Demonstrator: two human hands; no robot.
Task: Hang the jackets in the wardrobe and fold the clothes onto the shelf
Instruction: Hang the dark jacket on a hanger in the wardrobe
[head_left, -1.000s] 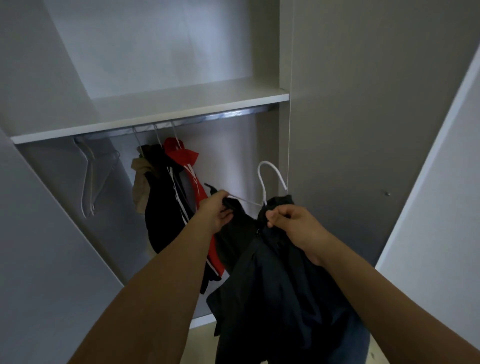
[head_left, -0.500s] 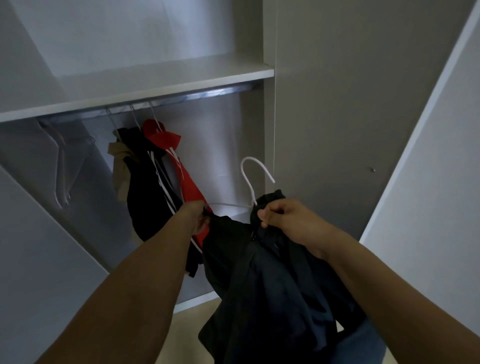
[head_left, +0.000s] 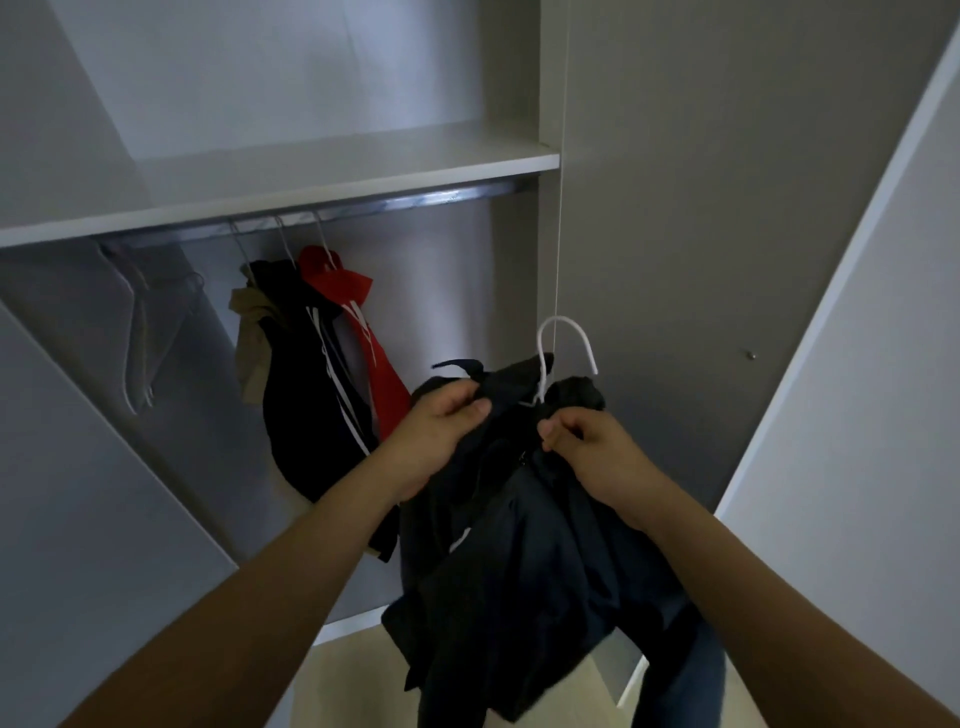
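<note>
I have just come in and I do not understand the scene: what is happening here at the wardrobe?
A person is getting a dark jacket ready to hang. Both hands grip it near the collar: the left hand on one side, the right hand on the other. It sits on a white hanger, whose hook is not yet on the rail. Three garments hang there already, among them a red jacket.

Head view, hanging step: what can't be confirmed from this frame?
- White hanger: only the hook shows; the dark jacket covers its shoulders, so its seating is unclear.
- Jacket hem: cut off by the bottom edge.
- Tan garment on the rail: mostly hidden behind the black jacket.
- Left hand, right hand: fingertips buried in fabric.
- Empty hangers: blurred, uncountable.
</note>
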